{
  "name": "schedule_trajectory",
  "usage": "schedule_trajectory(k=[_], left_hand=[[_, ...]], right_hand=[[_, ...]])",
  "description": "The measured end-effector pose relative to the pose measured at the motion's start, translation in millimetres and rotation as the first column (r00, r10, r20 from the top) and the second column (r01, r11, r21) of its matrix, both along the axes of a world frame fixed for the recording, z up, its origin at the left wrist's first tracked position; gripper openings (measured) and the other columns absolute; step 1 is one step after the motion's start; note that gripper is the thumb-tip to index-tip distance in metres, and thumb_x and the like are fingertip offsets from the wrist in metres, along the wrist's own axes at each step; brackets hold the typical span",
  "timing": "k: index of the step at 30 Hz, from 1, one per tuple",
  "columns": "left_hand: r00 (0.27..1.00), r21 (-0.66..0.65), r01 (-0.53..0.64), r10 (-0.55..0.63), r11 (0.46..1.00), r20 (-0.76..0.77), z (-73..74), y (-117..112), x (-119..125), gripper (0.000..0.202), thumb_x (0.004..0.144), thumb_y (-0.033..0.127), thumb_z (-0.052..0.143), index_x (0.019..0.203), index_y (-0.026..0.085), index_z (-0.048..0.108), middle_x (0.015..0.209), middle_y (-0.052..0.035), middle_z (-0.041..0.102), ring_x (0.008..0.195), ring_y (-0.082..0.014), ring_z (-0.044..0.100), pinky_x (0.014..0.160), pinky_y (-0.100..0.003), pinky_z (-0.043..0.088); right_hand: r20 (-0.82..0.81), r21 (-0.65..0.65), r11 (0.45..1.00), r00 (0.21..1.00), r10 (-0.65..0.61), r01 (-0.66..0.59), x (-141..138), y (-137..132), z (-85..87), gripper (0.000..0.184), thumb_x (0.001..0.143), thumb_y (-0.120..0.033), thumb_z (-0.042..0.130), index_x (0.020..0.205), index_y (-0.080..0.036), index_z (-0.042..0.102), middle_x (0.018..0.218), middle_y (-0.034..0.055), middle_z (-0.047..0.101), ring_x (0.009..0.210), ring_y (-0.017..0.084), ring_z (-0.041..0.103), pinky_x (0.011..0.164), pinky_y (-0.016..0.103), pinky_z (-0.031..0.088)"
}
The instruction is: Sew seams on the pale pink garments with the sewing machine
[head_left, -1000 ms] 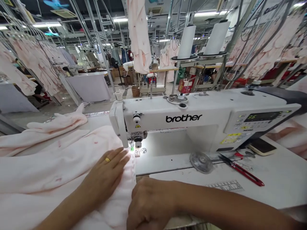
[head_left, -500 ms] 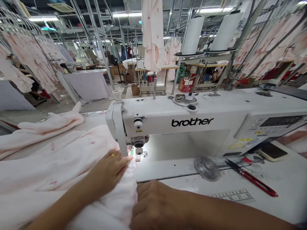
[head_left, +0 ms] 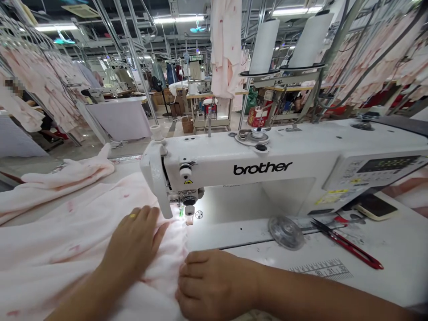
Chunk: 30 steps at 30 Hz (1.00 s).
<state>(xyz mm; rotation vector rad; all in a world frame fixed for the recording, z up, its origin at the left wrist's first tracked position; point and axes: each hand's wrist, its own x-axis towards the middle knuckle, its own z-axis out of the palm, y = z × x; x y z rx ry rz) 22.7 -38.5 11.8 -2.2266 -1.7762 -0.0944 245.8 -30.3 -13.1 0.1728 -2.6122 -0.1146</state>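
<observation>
Fabric, pale pink, fills the lower left of the frame and runs up to the presser foot of the machine at centre; its right edge ends just beside the foot, with bare table open to the right. Scissors, a disc and a phone lie well apart at right; a second fabric heap sits at upper left. The left hand lies flat, palm down, fingers spread toward the foot, pressing the fabric without gripping it. The right hand, at bottom centre, is curled closed, pinching the fabric edge. Compared with half a second ago, the left hand sits slightly lower and further from the needle, and the right hand's knuckles show more fully.
</observation>
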Motion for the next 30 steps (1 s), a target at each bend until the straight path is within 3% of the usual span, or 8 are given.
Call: schedule_trajectory(k=[2, 5, 7, 10, 16, 21, 25, 30], left_hand=[[0.987, -0.041, -0.162, 0.162, 0.986, -0.002, -1.6, -14, -2, 0.024, 0.094, 0.04, 0.043, 0.081, 0.021, 0.05, 0.076, -0.0081, 0.064, 0.075, -0.0278, 0.063, 0.062, -0.036, 0.042], [0.972, -0.252, -0.199, 0.224, 0.947, 0.077, -1.5, -24, -9, 0.027, 0.097, 0.04, 0.038, 0.077, 0.023, 0.043, 0.063, -0.001, 0.062, 0.061, -0.023, 0.061, 0.055, -0.031, 0.034], [0.956, -0.332, -0.202, 0.259, 0.921, 0.138, 1.9, -24, -15, 0.026, 0.099, 0.036, 0.032, 0.077, 0.024, 0.04, 0.061, 0.0016, 0.061, 0.059, -0.0207, 0.06, 0.056, -0.03, 0.034], [0.951, -0.258, -0.241, 0.281, 0.936, 0.131, 4.8, -22, -23, 0.026, 0.1, 0.037, 0.03, 0.081, 0.024, 0.041, 0.065, 0.0019, 0.062, 0.06, -0.0205, 0.061, 0.056, -0.029, 0.033], [1.0, -0.161, -0.019, 0.021, 0.987, 0.013, -11.9, -18, -34, 0.029, 0.1, 0.029, 0.033, 0.077, 0.022, 0.049, 0.068, -0.0021, 0.06, 0.063, -0.022, 0.06, 0.059, -0.034, 0.038], [0.959, 0.028, 0.249, -0.25, 0.968, 0.136, -4.6, -22, -25, 0.022, 0.096, 0.019, 0.039, 0.101, 0.02, 0.06, 0.109, -0.0093, 0.064, 0.104, -0.0256, 0.06, 0.088, -0.042, 0.048], [0.868, 0.001, 0.468, -0.46, 0.884, 0.185, -6.3, -23, -8, 0.04, 0.094, 0.018, 0.044, 0.134, 0.021, 0.05, 0.136, -0.0077, 0.057, 0.13, -0.0241, 0.048, 0.108, -0.041, 0.043], [0.865, -0.123, 0.482, -0.449, 0.867, 0.225, -14.5, -20, -3, 0.046, 0.094, 0.019, 0.045, 0.14, 0.023, 0.047, 0.144, -0.0068, 0.051, 0.135, -0.0242, 0.044, 0.113, -0.044, 0.041]], right_hand=[[-0.039, 0.105, 0.994, 0.999, 0.016, -0.012, 1, -2, 2.2, 0.016, 0.091, -0.015, 0.057, 0.076, -0.016, 0.062, 0.079, 0.0045, 0.06, 0.071, 0.018, 0.055, 0.081, 0.033, 0.047], [-0.12, 0.237, 0.971, 0.992, 0.038, -0.009, 4, -3, 7.4, 0.013, 0.091, -0.019, 0.057, 0.087, -0.012, 0.068, 0.085, 0.009, 0.063, 0.077, 0.02, 0.059, 0.088, 0.036, 0.047], [-0.192, 0.235, 0.972, 0.981, 0.032, 0.014, 5, -3, 9.3, 0.016, 0.091, -0.019, 0.057, 0.09, -0.009, 0.069, 0.086, 0.0096, 0.064, 0.08, 0.021, 0.061, 0.088, 0.035, 0.048], [-0.251, 0.122, 0.991, 0.968, -0.015, 0.047, 4, -3, 7.3, 0.014, 0.092, -0.019, 0.057, 0.09, -0.01, 0.068, 0.089, 0.0078, 0.064, 0.083, 0.02, 0.061, 0.082, 0.03, 0.048], [0.053, -0.062, 0.997, 0.998, -0.034, 0.037, 2, -1, 0.6, 0.02, 0.092, -0.009, 0.057, 0.073, -0.016, 0.057, 0.073, -0.0007, 0.055, 0.07, 0.014, 0.053, 0.072, 0.028, 0.044], [0.117, -0.105, 0.994, 0.993, -0.009, 0.021, 3, 2, 2.1, 0.019, 0.095, -0.009, 0.06, 0.077, -0.016, 0.058, 0.074, -0.0018, 0.055, 0.07, 0.014, 0.052, 0.076, 0.028, 0.043], [0.034, -0.027, 1.0, 0.999, -0.011, 0.012, 1, -1, 1.8, 0.02, 0.093, -0.009, 0.059, 0.073, -0.015, 0.059, 0.075, 0.0012, 0.058, 0.076, 0.016, 0.056, 0.08, 0.031, 0.045], [-0.013, 0.122, 0.992, 1.0, -0.022, 0.023, 2, -8, -0.5, 0.012, 0.091, -0.017, 0.06, 0.078, -0.015, 0.061, 0.082, 0.0066, 0.062, 0.091, 0.023, 0.06, 0.095, 0.039, 0.045]])
